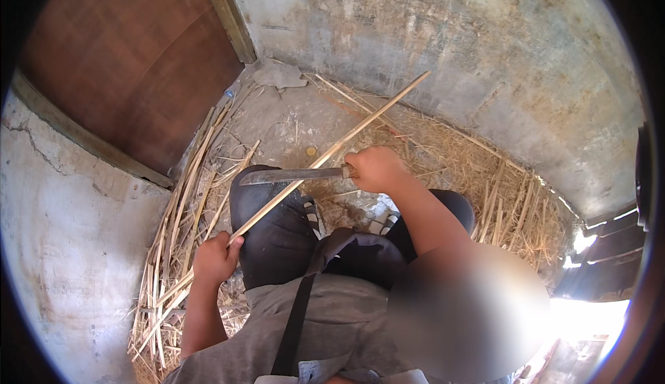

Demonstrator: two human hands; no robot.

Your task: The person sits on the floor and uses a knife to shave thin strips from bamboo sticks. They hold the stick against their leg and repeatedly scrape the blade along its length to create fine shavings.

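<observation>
A long pale strip, likely split bamboo (332,150), slants from lower left to upper right across my knees. My left hand (218,258) is closed round its lower part, beside my left thigh. In my right hand (375,169), closed on the handle, is a large knife (294,175). Its blade points left and crosses the strip over my left knee. Whether the edge bites into the strip or only rests against it, I cannot tell. The strip's far end rises toward the wall.
Long split strips (176,238) lie in a bundle along my left side. Shavings and more strips (516,204) cover the floor at right. A stained wall (443,44) stands ahead, a brown door panel (138,58) at the upper left. A flat grey slab (279,75) lies in the corner.
</observation>
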